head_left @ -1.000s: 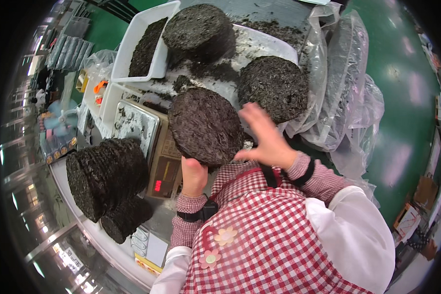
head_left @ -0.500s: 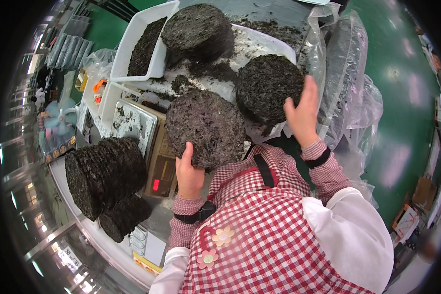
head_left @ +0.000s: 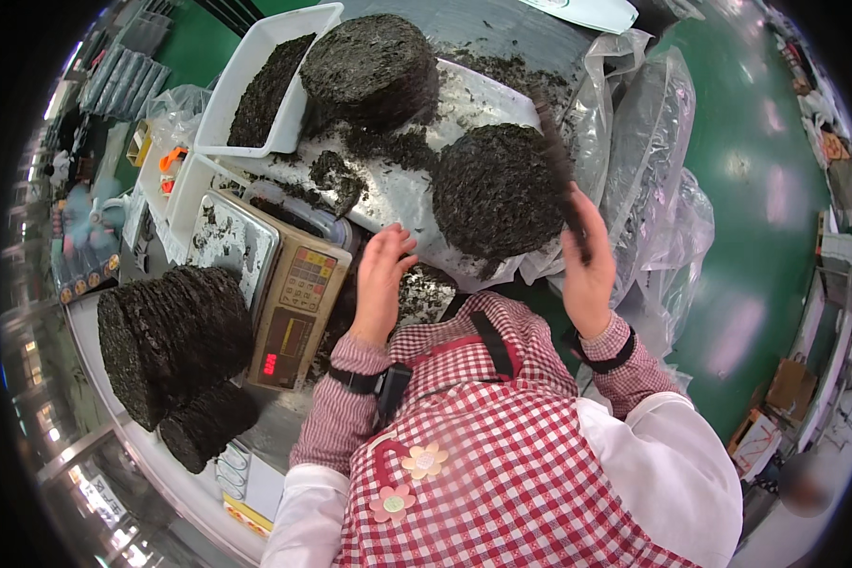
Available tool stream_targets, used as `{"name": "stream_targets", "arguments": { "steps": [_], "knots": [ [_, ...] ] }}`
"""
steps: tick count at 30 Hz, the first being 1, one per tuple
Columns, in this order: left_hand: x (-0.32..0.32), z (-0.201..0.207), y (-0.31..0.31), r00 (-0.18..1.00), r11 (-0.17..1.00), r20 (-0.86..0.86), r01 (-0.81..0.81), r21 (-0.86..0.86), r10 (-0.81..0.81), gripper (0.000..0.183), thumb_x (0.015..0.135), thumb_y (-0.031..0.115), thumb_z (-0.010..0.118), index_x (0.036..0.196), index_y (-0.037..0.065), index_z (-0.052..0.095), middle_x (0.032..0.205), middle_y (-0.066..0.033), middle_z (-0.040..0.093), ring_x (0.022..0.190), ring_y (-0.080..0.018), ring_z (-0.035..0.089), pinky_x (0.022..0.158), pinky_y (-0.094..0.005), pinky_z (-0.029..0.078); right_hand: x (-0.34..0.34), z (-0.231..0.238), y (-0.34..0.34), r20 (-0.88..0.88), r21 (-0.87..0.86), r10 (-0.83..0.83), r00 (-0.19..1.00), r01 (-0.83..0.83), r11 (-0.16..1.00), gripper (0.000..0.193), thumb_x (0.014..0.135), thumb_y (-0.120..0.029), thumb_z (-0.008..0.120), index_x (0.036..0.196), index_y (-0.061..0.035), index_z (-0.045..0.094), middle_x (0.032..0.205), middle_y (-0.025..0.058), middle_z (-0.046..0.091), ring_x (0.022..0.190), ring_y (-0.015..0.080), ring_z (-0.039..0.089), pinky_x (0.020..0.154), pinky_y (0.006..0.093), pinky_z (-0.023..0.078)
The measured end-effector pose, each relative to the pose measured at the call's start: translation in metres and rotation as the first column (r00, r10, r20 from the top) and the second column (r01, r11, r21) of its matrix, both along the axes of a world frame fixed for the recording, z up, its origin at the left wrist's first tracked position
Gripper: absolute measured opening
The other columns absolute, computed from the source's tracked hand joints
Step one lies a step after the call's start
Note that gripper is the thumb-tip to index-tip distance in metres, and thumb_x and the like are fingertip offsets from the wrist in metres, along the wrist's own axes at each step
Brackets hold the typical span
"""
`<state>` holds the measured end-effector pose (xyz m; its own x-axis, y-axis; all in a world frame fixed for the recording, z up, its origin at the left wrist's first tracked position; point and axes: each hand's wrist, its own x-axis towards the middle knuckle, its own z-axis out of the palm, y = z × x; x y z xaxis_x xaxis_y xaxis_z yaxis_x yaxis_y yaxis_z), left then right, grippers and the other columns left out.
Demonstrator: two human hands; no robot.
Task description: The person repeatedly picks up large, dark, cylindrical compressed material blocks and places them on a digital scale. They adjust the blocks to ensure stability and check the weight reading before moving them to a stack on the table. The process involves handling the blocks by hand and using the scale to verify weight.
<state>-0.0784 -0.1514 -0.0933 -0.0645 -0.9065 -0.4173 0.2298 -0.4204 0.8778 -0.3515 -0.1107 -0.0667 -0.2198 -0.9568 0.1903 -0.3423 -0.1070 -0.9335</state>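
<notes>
My right hand [head_left: 590, 284] grips a dark round sheet of dried seaweed [head_left: 557, 156], turned edge-on and blurred by motion. Thumb and fingers lie on either side of its lower end. Just left of it, a stack of round seaweed sheets [head_left: 497, 194] rests over the near part of a pale tray [head_left: 464, 85]. My left hand [head_left: 381, 284] is empty, its fingers apart and slightly bent, between that stack and a digital scale [head_left: 298, 308]. A taller seaweed stack [head_left: 369, 71] stands at the far side of the tray, with loose seaweed scraps [head_left: 388, 147] beside it.
At far left, a white bin [head_left: 289, 104] holds loose seaweed. More seaweed discs [head_left: 180, 331] stand on edge left of the scale, with a smaller roll-like bundle [head_left: 208, 421] in front. Clear plastic bags [head_left: 644, 151] hang along the right side. A green floor [head_left: 748, 237] lies beyond.
The seaweed disc that faced me over the scale has swung right and turned edge-on, now in my right hand. My left hand has let go, and the scale is uncovered.
</notes>
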Motion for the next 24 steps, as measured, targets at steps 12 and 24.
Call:
{"name": "stream_targets", "arguments": {
  "steps": [12,24],
  "knots": [
    [-0.073,-0.066,-0.045,0.996,0.998,0.069,0.050,-0.024,-0.048,0.078,0.085,0.023,0.078,0.140,-0.009,0.034,0.128,-0.0187,0.055,0.112,-0.0250,0.059,0.100,-0.0376,0.046,-0.061,-0.096,-0.114,0.243,0.448,-0.015,0.970,-0.099,0.889,0.088,0.091,-0.044,0.069,0.148,0.0089,0.028,0.146,0.0254,0.043,0.134,0.0299,0.044,0.111,0.0357,0.034],
    [0.002,0.018,-0.065,0.785,0.748,0.607,0.475,-0.464,-0.123,0.131,0.065,0.012,0.088,0.158,0.012,-0.004,0.151,-0.0163,0.026,0.139,-0.0313,0.034,0.116,-0.0452,0.031,-0.053,-0.008,-0.120,-0.060,0.176,0.576,0.815,-0.560,0.810,0.119,0.063,-0.013,0.090,0.156,-0.0052,0.016,0.158,0.0143,0.026,0.145,0.0266,0.028,0.120,0.0374,0.021]
  ]
}}
